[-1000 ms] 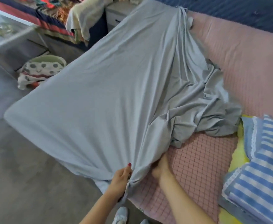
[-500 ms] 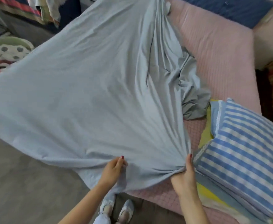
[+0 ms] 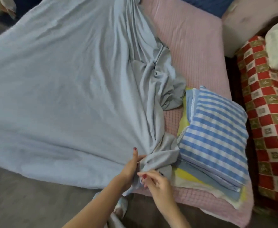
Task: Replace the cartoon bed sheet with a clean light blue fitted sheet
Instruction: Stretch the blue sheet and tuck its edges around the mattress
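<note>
The light blue fitted sheet (image 3: 65,89) lies spread over the left part of the mattress, smooth there, with creases running toward my near edge. Its right side is bunched in loose folds, and one corner is gathered into a wad.

Left hand (image 3: 129,168) grips — right hand (image 3: 157,182) pinches.

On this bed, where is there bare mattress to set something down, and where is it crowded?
Free: the pink quilted mattress pad, between the bunched light blue fitted sheet and the far bed edge. Crowded: the near corner, where the left hand and right hand grip the sheet beside the blue-and-white striped folded bedding.
</note>
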